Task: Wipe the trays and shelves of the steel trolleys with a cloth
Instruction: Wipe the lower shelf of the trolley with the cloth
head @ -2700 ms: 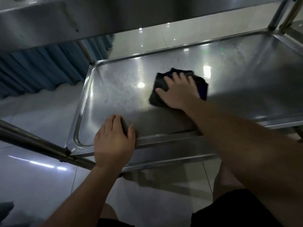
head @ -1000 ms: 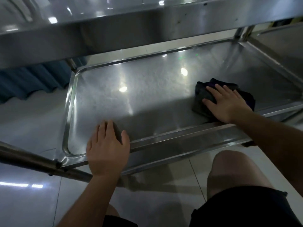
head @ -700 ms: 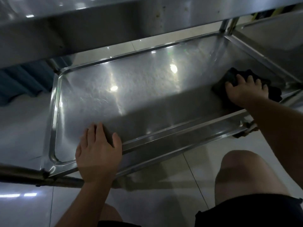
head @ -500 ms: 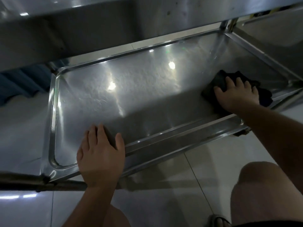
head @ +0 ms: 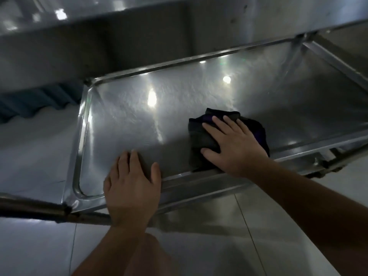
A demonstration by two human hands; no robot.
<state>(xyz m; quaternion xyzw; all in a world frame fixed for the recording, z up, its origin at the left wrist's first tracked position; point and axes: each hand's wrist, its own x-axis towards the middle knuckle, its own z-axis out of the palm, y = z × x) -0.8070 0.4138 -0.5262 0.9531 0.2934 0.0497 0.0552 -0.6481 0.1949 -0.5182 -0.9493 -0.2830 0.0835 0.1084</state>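
While pressing flat, fingers straight, on the dark cloth (head: 201, 140), right hand (head: 231, 144) near the tray's (head: 83, 124) front rim, right of centre. Left hand (head: 132, 184) draped over that rim, fingers relaxed inside the tray, thumb along the edge. Upper shelf (head: 139, 36) overhead, tiled floor (head: 199, 246) below.

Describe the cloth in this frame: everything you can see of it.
The cloth is dark, near black, with a purple streak showing by the fingers; it looks soft and bunched into a thick wad. It lies on the tray floor, close to the near rim, right of centre. The right hand presses flat on top with spread fingers, covering much of it. The left hand does not touch it.
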